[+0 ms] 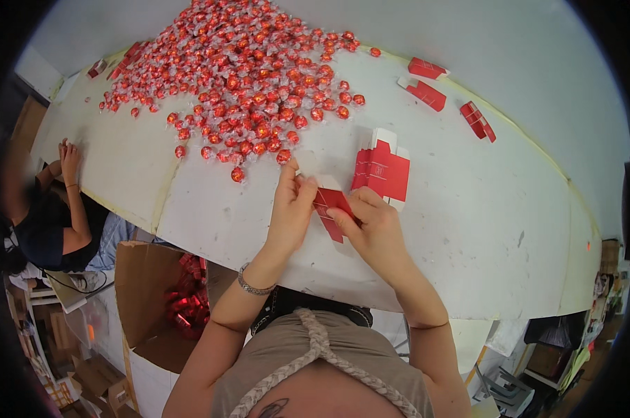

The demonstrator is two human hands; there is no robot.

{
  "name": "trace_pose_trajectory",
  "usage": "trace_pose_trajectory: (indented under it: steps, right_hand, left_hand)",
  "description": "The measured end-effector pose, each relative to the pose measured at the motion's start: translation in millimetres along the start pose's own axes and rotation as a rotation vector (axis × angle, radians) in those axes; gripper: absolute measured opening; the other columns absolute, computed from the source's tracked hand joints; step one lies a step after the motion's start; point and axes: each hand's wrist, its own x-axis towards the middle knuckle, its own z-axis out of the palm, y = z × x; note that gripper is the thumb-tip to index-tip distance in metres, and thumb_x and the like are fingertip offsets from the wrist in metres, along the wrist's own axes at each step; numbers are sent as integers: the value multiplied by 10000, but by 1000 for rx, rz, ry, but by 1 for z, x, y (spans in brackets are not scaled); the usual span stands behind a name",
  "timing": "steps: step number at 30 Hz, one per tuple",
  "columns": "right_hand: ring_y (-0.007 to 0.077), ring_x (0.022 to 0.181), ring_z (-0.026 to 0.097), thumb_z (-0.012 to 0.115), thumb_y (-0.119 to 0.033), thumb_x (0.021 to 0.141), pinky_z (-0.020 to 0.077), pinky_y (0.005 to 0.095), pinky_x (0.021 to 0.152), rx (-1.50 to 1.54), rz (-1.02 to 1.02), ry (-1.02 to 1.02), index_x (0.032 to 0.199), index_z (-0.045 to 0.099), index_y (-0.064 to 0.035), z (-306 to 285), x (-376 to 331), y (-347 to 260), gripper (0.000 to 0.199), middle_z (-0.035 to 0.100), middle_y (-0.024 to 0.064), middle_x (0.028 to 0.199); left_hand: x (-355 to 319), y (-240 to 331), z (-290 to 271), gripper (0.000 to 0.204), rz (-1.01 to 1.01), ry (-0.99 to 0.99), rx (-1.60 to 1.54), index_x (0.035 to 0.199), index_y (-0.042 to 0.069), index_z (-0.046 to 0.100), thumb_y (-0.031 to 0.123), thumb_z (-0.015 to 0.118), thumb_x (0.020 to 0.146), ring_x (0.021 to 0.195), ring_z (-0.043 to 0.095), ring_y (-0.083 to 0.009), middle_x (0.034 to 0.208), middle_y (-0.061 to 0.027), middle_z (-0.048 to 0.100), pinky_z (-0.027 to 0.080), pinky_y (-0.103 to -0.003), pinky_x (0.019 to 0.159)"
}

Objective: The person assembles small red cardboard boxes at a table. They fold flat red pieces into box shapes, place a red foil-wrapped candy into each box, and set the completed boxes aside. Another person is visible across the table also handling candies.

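Between my two hands, above the near part of the table, is a small red carton (328, 203) with a pale flap at its far end. My left hand (291, 205) grips its left side, fingers closed, near that flap. My right hand (368, 218) is closed on the right side, with the thumb across the red face. Just beyond my right hand lies a stack of flat red cartons (383, 169) with white flaps. A large heap of red candies (249, 83) in clear twisted wrappers spreads over the far left of the table, its near edge close to my left hand.
Several red cartons (425, 95) lie along the table's far right edge. Below the table's front edge on the left stands an open cardboard box (144, 299) holding shiny red pieces (188, 299). Another person (57, 223) sits at the left end, hands on the table (468, 230).
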Motion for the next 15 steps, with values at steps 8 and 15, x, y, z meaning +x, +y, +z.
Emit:
trace_pose_trajectory:
  steps: [8,15]
  right_hand:
    - [309,861,568,677,-166,748,492,392,709,-20,-40,-88,1365,305,-2,33,4,-17,739,487,187,1028]
    - [326,936,567,614,-86,781,488,383,739,-100,-60,-185,1336,354,10,30,-4,-3,620,505,183,1123]
  left_hand:
    - [-5,32,5,535,-156,19,-242,1332,38,314,-94,316,814,1168,507,-308,1257,-206,499,464,-407,947]
    - [-12,37,-5,584,16,56,-179,1325,6,360,-139,349,759,1224,460,-296,1297,-210,476,380,-367,1017]
